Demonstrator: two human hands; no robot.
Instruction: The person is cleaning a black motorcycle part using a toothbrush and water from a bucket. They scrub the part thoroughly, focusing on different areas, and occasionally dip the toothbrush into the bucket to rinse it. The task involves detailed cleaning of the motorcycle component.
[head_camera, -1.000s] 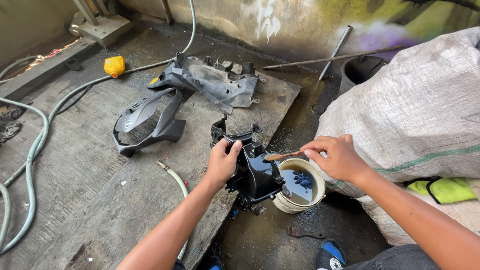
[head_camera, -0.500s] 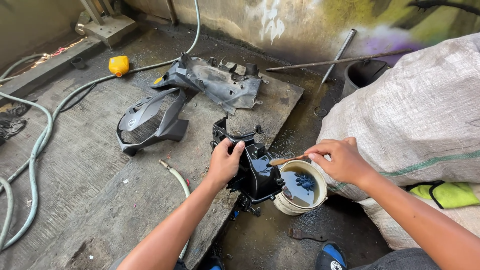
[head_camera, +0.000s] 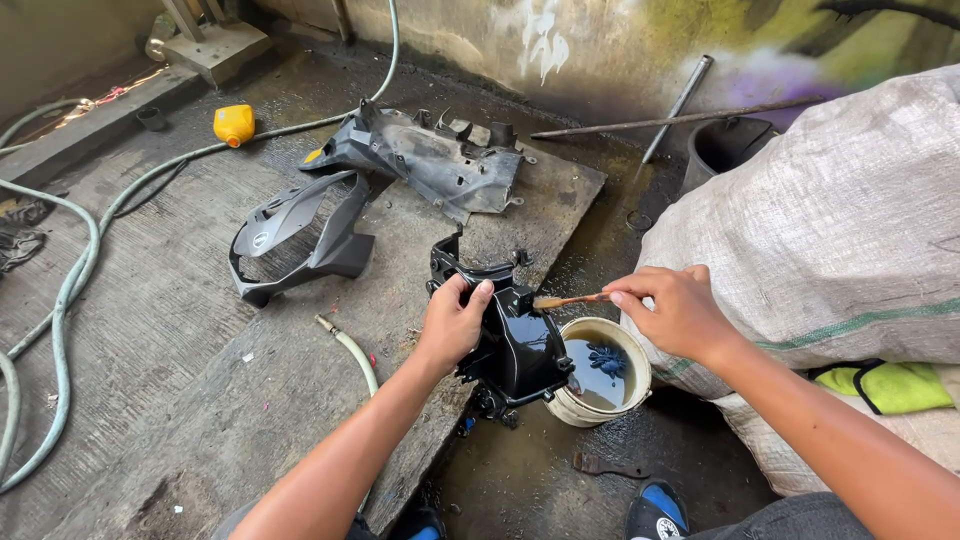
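My left hand (head_camera: 452, 322) clamps wet black plastic part (head_camera: 510, 335); right hand (head_camera: 676, 312) pinches brush (head_camera: 566, 299). Risks: slick part slipping from grip, tipping bucket (head_camera: 600, 372) just right of it.

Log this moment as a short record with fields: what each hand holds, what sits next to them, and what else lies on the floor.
left hand: grips the upper edge of the glossy black part, held upright
right hand: holds a brush, bristles at the part's top
bucket: right of the part, dark liquid inside, something blue in it
slab: concrete, bears two grey panels
hose: loops on the left
yellow jug: far left, by the hose
sack: woven, at the right
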